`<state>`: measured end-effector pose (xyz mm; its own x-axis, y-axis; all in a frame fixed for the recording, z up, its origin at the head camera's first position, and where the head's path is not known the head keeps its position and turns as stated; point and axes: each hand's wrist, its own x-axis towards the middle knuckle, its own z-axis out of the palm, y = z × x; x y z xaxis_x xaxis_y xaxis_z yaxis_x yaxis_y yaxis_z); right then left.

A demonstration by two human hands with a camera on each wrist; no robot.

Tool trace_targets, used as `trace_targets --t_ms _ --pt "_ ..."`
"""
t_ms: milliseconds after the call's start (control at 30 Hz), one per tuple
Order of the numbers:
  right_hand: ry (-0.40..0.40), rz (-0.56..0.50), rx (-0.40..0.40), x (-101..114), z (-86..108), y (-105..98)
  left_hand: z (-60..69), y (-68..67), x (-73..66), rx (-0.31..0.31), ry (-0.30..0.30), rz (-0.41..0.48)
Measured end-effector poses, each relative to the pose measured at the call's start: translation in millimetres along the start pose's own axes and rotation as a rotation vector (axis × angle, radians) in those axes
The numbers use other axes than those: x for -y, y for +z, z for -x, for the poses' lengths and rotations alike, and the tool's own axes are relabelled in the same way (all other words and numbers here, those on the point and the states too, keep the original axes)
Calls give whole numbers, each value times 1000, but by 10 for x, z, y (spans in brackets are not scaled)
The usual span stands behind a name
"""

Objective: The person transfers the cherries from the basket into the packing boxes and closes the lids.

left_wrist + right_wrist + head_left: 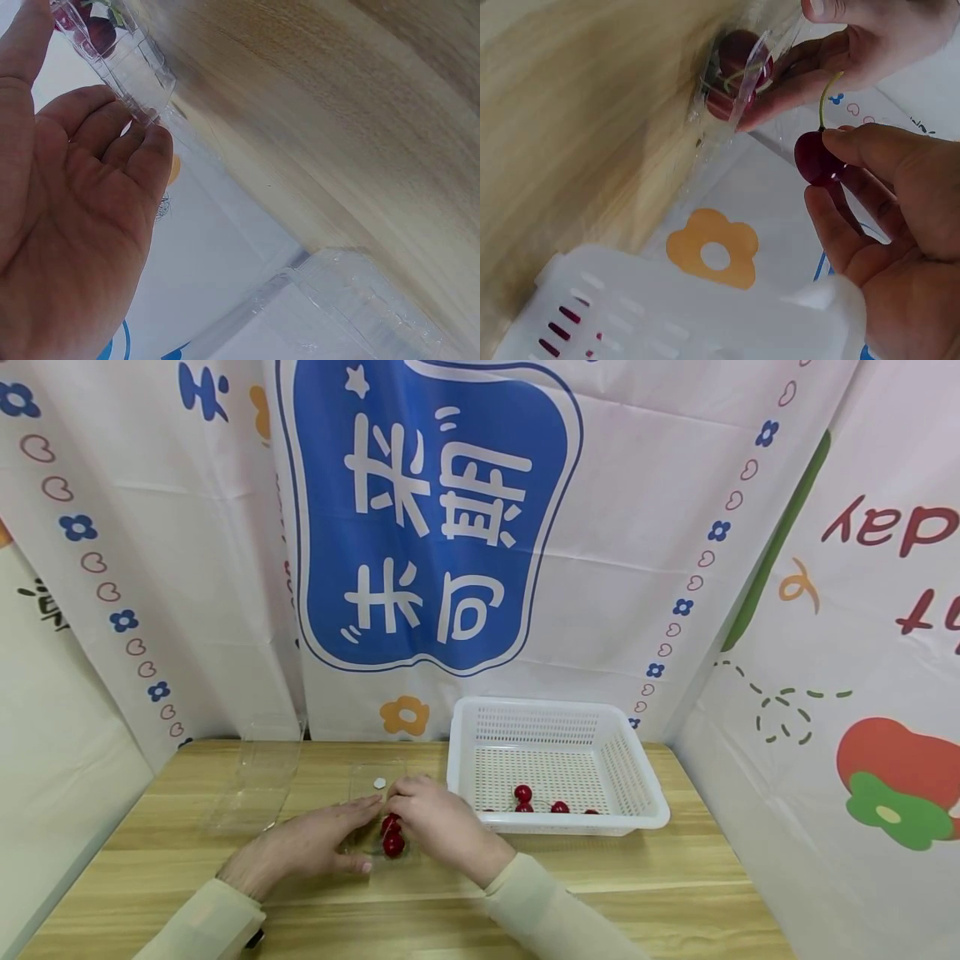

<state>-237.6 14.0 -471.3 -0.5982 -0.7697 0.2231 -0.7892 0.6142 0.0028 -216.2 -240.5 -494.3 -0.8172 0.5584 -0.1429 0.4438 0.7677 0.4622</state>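
Observation:
In the right wrist view my right hand pinches a dark red cherry with a green stem between thumb and fingertips. Beside it, a small clear plastic box holds red cherries. My left hand rests its fingertips against the side of that box, fingers slightly bent, thumb apart. In the head view the left hand lies left of the cherries and the right hand is over their right side, hiding part of the box.
A white perforated basket with several cherries stands on the right of the wooden table. Another clear plastic container stands at the back left. A printed curtain hangs behind the table.

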Motion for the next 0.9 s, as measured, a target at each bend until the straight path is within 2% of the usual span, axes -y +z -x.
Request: trace_targets --t_ms 533,900 --pt "66 -11 -61 217 -33 255 13 -4 5 -27 69 -32" --pt "94 -108 -75 238 -27 355 5 12 11 -16 20 21"
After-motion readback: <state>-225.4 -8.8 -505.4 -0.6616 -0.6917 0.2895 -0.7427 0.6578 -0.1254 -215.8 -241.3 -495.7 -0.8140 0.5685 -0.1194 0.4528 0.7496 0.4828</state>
